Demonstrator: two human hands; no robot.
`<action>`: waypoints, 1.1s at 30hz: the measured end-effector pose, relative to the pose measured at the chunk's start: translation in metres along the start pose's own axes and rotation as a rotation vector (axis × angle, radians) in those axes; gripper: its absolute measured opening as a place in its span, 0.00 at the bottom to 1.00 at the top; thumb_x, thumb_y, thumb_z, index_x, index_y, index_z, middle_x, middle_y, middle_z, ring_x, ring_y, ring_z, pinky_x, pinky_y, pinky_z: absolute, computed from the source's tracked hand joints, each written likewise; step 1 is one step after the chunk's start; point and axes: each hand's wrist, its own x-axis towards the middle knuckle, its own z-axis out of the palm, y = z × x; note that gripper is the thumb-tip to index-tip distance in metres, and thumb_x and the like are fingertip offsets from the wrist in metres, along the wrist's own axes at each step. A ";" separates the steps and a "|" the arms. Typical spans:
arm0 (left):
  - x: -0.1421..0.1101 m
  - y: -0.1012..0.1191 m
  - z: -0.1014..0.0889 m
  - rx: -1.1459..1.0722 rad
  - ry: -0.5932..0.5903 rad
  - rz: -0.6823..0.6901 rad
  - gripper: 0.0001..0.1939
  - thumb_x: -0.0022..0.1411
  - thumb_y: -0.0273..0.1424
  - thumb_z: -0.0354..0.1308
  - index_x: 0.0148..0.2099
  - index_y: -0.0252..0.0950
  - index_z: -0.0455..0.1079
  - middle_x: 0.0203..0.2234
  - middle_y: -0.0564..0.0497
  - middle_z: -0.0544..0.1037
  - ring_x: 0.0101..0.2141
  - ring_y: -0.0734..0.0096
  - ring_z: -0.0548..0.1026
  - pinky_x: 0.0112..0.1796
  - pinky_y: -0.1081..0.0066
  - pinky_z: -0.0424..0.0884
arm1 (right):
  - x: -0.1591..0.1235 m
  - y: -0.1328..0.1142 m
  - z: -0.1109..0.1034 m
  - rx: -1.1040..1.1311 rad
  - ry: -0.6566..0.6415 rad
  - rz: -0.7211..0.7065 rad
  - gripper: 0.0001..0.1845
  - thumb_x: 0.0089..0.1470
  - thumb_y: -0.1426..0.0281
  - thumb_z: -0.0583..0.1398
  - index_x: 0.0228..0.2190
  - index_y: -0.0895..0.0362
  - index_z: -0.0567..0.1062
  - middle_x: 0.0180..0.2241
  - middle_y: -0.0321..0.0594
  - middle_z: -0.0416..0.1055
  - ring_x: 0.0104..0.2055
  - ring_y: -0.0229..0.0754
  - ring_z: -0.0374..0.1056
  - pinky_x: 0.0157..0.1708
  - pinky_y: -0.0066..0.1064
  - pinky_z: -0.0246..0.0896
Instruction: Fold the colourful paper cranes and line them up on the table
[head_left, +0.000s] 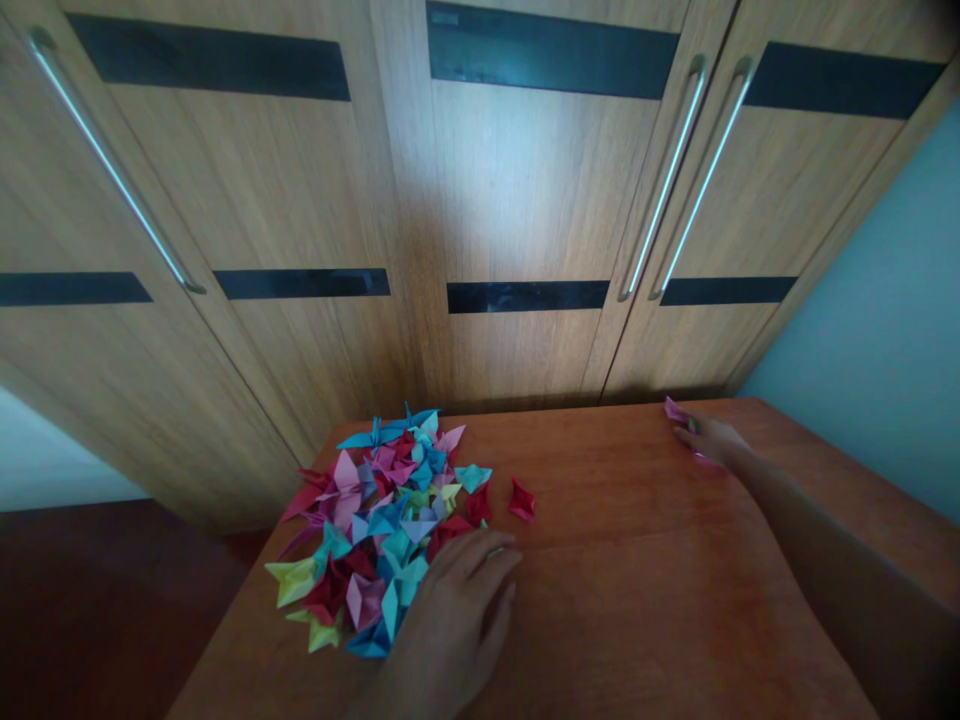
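A pile of folded paper cranes (401, 525) in blue, red, pink, purple and yellow covers the left part of the table. My left hand (469, 590) rests at the near right edge of this pile, its fingers loosely bent and the thumb apart, with no crane visible in its grasp. A single red folded paper piece (522, 500) lies just beyond its fingertips, apart from the heap. Far to the right, my right hand (709, 440) reaches to the back of the table, its fingers closed on a pink paper crane (675, 409). Pink paper shows on both sides of the fingers.
The reddish-brown wooden table (600, 580) stands close against a wooden wardrobe (517, 200) with dark stripes. Long metal handles (667, 180) run down its doors. A pale blue wall (877, 330) rises at the right. Dark floor (97, 600) lies to the left.
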 end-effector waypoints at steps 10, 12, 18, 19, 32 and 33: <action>-0.001 -0.003 -0.002 -0.006 0.025 0.002 0.18 0.59 0.23 0.50 0.50 0.42 0.67 0.49 0.48 0.72 0.49 0.62 0.69 0.50 0.58 0.68 | -0.053 -0.088 0.001 0.064 -0.116 -0.146 0.23 0.52 0.66 0.54 0.50 0.55 0.69 0.47 0.45 0.72 0.47 0.48 0.68 0.47 0.36 0.60; 0.000 -0.002 -0.004 -0.006 0.038 0.007 0.18 0.59 0.23 0.50 0.50 0.42 0.67 0.48 0.48 0.72 0.48 0.62 0.70 0.49 0.57 0.68 | -0.072 -0.120 0.003 0.171 -0.119 -0.209 0.21 0.52 0.66 0.55 0.49 0.52 0.70 0.48 0.42 0.71 0.49 0.47 0.66 0.49 0.37 0.59; 0.001 -0.002 -0.009 -0.008 0.051 0.040 0.19 0.57 0.20 0.50 0.49 0.41 0.67 0.47 0.47 0.72 0.47 0.62 0.70 0.49 0.57 0.68 | -0.131 -0.219 -0.001 0.401 -0.224 -0.442 0.17 0.55 0.60 0.54 0.45 0.51 0.71 0.48 0.40 0.70 0.51 0.46 0.63 0.52 0.40 0.55; 0.001 -0.003 -0.010 -0.005 0.052 0.044 0.20 0.56 0.20 0.50 0.49 0.41 0.68 0.47 0.47 0.72 0.47 0.62 0.70 0.49 0.56 0.68 | -0.140 -0.232 -0.003 0.417 -0.236 -0.462 0.17 0.55 0.59 0.54 0.44 0.52 0.72 0.47 0.41 0.70 0.50 0.46 0.64 0.52 0.39 0.55; 0.000 -0.004 -0.011 -0.026 0.070 0.041 0.19 0.55 0.20 0.51 0.48 0.40 0.69 0.46 0.48 0.73 0.47 0.63 0.70 0.49 0.58 0.67 | -0.182 -0.309 0.002 0.222 -0.199 -0.494 0.21 0.51 0.67 0.57 0.48 0.54 0.68 0.45 0.44 0.69 0.48 0.47 0.62 0.49 0.35 0.54; 0.000 -0.003 -0.011 -0.030 0.066 0.046 0.19 0.55 0.20 0.51 0.48 0.40 0.69 0.46 0.48 0.73 0.47 0.63 0.70 0.49 0.59 0.67 | -0.183 -0.311 0.003 0.209 -0.196 -0.492 0.20 0.51 0.66 0.57 0.47 0.54 0.69 0.44 0.44 0.70 0.48 0.47 0.62 0.48 0.34 0.54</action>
